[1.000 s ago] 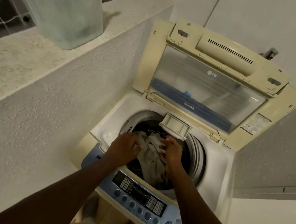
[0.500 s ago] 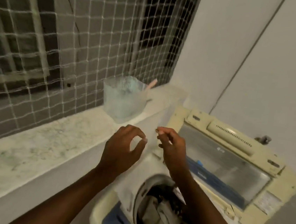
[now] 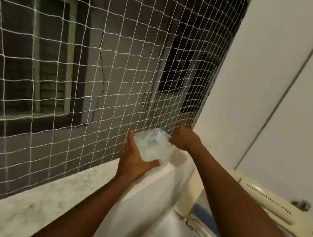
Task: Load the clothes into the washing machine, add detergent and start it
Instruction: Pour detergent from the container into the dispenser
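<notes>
Both hands have reached the container, flanking it.

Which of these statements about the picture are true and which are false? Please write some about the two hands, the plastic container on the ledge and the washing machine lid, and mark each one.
1. The left hand is against the side of the translucent container. True.
2. The container stands on top of the washing machine. False: it stands on the ledge, in front of the white net.
3. The right hand is at the container's far upper edge. True.
4. The washing machine lid is closed flat. False: it stands raised open.
5. The right hand is pressing a button on the machine. False: it is up at the container.
</notes>
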